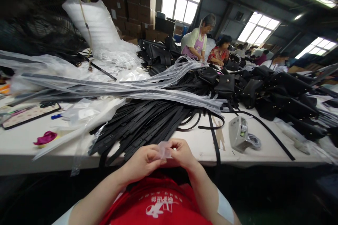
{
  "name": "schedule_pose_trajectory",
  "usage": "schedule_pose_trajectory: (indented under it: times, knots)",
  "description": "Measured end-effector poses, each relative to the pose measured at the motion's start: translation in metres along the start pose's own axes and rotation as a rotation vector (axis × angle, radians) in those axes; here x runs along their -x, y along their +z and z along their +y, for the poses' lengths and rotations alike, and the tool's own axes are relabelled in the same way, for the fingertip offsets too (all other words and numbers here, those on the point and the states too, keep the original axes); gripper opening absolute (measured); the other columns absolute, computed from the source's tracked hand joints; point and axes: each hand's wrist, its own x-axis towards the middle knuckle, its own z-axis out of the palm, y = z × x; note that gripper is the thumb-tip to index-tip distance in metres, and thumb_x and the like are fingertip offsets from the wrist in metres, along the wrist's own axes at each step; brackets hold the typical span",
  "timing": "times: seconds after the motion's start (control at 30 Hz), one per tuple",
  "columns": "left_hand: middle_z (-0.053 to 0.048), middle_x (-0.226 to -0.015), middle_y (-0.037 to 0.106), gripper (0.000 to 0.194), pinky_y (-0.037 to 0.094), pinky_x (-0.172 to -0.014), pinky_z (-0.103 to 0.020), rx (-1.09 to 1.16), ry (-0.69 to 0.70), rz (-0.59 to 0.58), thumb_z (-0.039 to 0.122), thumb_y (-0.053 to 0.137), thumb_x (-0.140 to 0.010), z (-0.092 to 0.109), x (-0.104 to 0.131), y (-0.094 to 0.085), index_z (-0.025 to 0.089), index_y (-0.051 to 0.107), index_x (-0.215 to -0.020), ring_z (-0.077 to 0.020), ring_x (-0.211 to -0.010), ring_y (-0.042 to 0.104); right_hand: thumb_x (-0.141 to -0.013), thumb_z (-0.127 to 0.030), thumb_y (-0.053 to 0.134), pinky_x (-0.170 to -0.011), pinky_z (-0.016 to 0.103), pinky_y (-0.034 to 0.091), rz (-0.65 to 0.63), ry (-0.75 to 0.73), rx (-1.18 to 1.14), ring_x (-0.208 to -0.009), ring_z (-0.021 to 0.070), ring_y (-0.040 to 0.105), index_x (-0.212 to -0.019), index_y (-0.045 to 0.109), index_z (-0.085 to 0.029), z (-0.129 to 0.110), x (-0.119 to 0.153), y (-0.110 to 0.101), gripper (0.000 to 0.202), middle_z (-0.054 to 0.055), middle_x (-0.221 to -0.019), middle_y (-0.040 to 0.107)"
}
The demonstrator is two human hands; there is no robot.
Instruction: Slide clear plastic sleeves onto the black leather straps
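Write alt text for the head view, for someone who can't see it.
A person's left hand and right hand hold a small translucent piece between them near the edge of a white table. Beyond lie black straps, translucent plastic strips and black bags, with co-workers farther back.

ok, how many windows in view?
3: the top-centre window, the next window to its right, and the far-right window. Others may be hidden, for instance behind the stacked boxes.
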Motion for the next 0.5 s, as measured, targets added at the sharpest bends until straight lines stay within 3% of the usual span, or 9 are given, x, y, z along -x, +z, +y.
schedule_pose_trajectory:
  times: [0.17, 0.3, 0.43, 0.5]
  knots:
    - [-0.004, -0.089, 0.071, 0.023, 0.047, -0.075, -0.023, 0.106, 0.036, -0.071, 0.027, 0.063, -0.085, -0.001, 0.0, 0.0, 0.017, 0.072, -0.066, -0.0153, -0.081, 0.064, -0.066, -0.027, 0.072, -0.051, 0.021, 0.033, 0.029, 0.037, -0.059, -0.053, 0.0088, 0.042, -0.055, 0.054, -0.017, 0.002, 0.0, 0.009, 0.023, -0.004, -0.055, 0.051]
    - [-0.003, -0.078, 0.069, 0.029, 0.045, -0.068, -0.022, 0.1, 0.003, -0.082, 0.031, 0.061, -0.086, -0.008, -0.001, 0.008, 0.016, 0.071, -0.063, -0.0141, -0.072, 0.061, -0.065, -0.025, 0.074, -0.05, 0.02, 0.032, 0.024, 0.045, -0.128, -0.052, 0.0076, 0.04, -0.055, 0.054, -0.017, 0.005, 0.001, 0.016, 0.024, -0.006, -0.054, 0.05]
    - [-0.001, -0.066, 0.065, 0.031, 0.041, -0.06, -0.021, 0.054, -0.083, -0.007, 0.03, 0.059, -0.086, -0.017, 0.004, 0.011, 0.015, 0.068, -0.06, -0.0128, -0.063, 0.056, -0.076, -0.03, 0.065, -0.06, 0.022, 0.045, -0.039, 0.073, -0.088, -0.063, 0.0112, 0.055, -0.078, 0.067, -0.018, 0.018, -0.005, 0.01, 0.012, -0.001, -0.07, 0.064]
    - [-0.001, -0.067, 0.065, 0.032, 0.041, -0.061, -0.022, 0.049, -0.104, 0.004, 0.032, 0.058, -0.086, -0.023, 0.01, 0.009, 0.015, 0.068, -0.06, -0.0132, -0.064, 0.056, -0.08, -0.035, 0.062, -0.062, 0.025, 0.05, 0.078, 0.187, -0.058, -0.067, 0.0128, 0.06, -0.091, 0.067, -0.018, 0.032, -0.015, 0.0, 0.021, 0.002, -0.082, 0.068]
